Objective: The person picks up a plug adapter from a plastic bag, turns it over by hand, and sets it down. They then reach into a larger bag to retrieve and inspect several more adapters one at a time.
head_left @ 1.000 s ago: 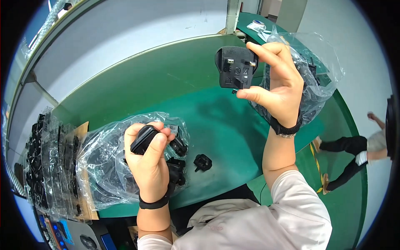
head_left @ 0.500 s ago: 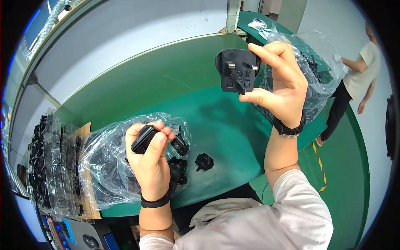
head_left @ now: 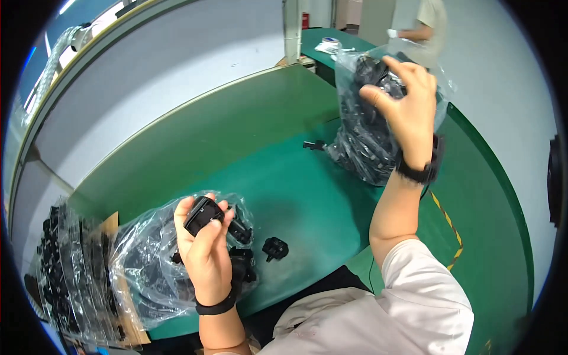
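My left hand (head_left: 204, 254) is closed around a black plug adapter (head_left: 198, 214), with the thumb on its face. It is above a clear plastic bag (head_left: 148, 236) that holds several black plug parts. My right hand (head_left: 411, 103) is raised over a tall clear bag (head_left: 370, 142) packed with black items. Its thumb and forefinger are apart, and the black pieces showing behind the gap appear to lie at the bag's mouth. A loose black plug part (head_left: 275, 248) lies on the green table, right of the left bag.
Stacked clear trays of black parts (head_left: 77, 278) stand at the far left beside a cardboard sheet (head_left: 127, 296). A small black piece (head_left: 313, 145) sticks out beside the right bag. Green panels edge the table (head_left: 313, 207). Another person (head_left: 429, 35) stands beyond the right bag.
The black plug held up in my right hand has left its fingers, and that hand is now over the right bag. The plug adapter in my left hand has turned. The view has shifted.
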`<state>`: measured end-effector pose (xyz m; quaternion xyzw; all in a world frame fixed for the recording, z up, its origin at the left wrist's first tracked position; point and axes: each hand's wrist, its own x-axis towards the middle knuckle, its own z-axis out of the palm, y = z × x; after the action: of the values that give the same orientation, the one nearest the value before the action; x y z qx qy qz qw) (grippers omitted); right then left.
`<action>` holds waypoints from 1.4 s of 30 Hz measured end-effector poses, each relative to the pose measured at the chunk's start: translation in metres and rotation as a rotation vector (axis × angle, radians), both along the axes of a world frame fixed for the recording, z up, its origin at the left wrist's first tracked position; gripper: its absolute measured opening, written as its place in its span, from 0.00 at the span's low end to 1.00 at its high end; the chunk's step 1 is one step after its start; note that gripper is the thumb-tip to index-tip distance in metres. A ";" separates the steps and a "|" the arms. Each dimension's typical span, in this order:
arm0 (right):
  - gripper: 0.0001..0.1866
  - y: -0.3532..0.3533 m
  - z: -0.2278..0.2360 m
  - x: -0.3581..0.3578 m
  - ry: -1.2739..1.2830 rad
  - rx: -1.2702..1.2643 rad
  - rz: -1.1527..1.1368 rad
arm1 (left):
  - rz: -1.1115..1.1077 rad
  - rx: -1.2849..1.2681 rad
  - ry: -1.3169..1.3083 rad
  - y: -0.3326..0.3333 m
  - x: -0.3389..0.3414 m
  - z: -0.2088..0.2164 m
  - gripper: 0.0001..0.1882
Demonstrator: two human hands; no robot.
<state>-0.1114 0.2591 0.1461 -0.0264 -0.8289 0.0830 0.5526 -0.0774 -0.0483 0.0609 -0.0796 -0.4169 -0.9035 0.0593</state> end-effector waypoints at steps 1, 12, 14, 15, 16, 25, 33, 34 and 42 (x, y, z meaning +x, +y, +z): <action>0.29 0.015 0.003 -0.002 0.005 -0.026 -0.148 | -0.044 0.000 0.000 -0.001 0.000 -0.001 0.22; 0.20 -0.051 -0.008 0.000 -0.026 0.085 0.578 | 0.150 -0.405 0.261 0.014 -0.006 -0.016 0.38; 0.30 -0.092 -0.017 0.003 -0.313 0.134 0.939 | 0.322 -0.511 0.490 0.013 -0.008 -0.019 0.40; 0.35 -0.106 -0.024 0.003 -0.430 0.122 1.071 | 0.361 -0.540 0.622 0.016 -0.012 -0.020 0.39; 0.35 -0.114 -0.027 -0.001 -0.438 0.119 1.119 | 0.467 -0.597 0.745 0.015 -0.017 -0.020 0.36; 0.36 -0.132 -0.030 -0.020 -0.372 0.293 1.261 | 0.596 -0.818 0.869 -0.005 -0.013 -0.018 0.42; 0.34 -0.108 -0.017 -0.013 -0.156 0.151 1.086 | 0.581 -0.834 0.561 -0.004 0.004 -0.011 0.44; 0.32 -0.105 -0.015 -0.013 -0.112 0.104 1.091 | 0.652 -0.765 0.607 -0.001 0.001 -0.012 0.38; 0.34 -0.080 -0.010 -0.007 -0.026 0.019 1.021 | 0.342 -1.185 0.589 0.006 0.008 -0.004 0.19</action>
<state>-0.1186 0.1793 0.1362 0.3860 -0.7438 0.3344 0.4312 -0.0690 -0.0423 0.0570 -0.2740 -0.8144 -0.4414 0.2587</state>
